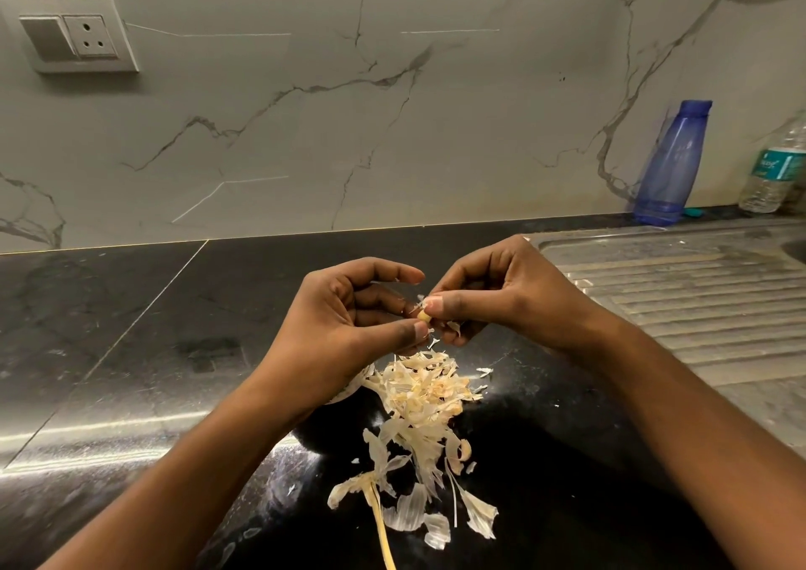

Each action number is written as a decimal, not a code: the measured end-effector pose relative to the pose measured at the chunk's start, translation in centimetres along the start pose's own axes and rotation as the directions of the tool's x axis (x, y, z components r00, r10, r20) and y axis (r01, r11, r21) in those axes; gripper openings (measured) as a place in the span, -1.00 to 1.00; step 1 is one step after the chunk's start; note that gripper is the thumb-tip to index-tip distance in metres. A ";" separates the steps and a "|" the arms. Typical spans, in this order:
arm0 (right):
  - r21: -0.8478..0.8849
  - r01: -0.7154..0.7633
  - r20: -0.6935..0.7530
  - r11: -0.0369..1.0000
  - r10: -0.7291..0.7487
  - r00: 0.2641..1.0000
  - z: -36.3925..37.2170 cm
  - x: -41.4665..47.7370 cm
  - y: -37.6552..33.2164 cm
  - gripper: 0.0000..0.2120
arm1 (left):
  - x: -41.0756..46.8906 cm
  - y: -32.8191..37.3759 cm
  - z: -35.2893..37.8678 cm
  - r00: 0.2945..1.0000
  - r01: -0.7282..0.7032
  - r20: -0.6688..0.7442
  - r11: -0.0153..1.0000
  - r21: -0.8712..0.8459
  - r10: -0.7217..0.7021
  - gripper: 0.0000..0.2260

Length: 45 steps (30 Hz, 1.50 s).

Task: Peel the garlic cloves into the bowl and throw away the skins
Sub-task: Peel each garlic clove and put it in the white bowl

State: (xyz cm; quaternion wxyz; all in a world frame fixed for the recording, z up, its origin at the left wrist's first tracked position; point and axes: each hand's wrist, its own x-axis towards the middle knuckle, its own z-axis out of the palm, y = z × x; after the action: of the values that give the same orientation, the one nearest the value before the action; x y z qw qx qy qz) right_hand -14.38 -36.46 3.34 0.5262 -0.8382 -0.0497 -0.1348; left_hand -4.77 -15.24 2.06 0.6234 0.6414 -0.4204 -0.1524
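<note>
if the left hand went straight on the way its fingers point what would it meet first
Probably the right hand: the left hand points rightward at it, with only the garlic clove pinched between them. Their depth seems matched.

We are standing in what is looking like a home kitchen. We are facing a polished black stone countertop (131,329) meeting a marble-patterned backsplash (392,133), with a ribbed steel drainboard (698,307) lying at our right. A switch-and-socket plate (74,39) is sitting on the wall, a blue water bottle (671,163) and a clear plastic bottle (772,168) are standing behind the drainboard, and garlic skins (427,399) are lying on the counter.
</note>
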 end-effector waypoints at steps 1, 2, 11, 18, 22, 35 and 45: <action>-0.016 0.005 0.001 1.000 -0.005 1.000 0.0 0.0 0.0 -0.84 | 0.0 -0.1 0.0 1.000 -0.003 -0.003 1.000 0.007 0.003 -0.57; -0.026 0.007 0.000 1.000 -0.007 1.000 0.0 0.1 0.1 -0.85 | 0.0 -0.1 0.0 1.000 -0.005 -0.007 1.000 0.011 0.005 -0.57; -0.034 0.005 -0.047 0.999 -0.006 0.999 0.2 0.3 0.3 -0.90 | 0.2 -0.4 -0.1 0.999 -0.034 -0.034 0.999 -0.012 0.034 -0.59; -0.031 -0.010 -0.055 0.999 0.009 0.998 0.1 0.3 0.3 -0.91 | 0.2 -0.7 -0.2 0.998 -0.007 -0.059 0.999 -0.053 0.004 -0.76; -0.013 -0.003 -0.042 1.000 0.002 0.999 -0.3 0.1 0.3 -0.91 | 0.4 -0.6 -0.4 0.996 -0.005 -0.091 0.994 -0.112 -0.005 -0.78; -0.043 0.054 -0.010 0.998 -0.055 0.998 0.0 0.1 0.4 -0.89 | 0.6 -0.8 -0.6 0.996 0.003 -0.087 0.967 -0.256 -0.026 -0.68; -0.050 0.082 -0.069 0.995 -0.086 0.994 0.9 0.3 0.7 -0.85 | 0.6 -0.9 -0.6 0.990 -0.097 -0.104 0.994 -0.043 0.092 -0.73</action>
State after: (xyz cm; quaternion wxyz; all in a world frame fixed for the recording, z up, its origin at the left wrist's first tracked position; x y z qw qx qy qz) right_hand -13.78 -35.93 2.46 0.5016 -0.8421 -0.0629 -0.1878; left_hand -3.70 -15.41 1.56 0.6656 0.6126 -0.4143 -0.0999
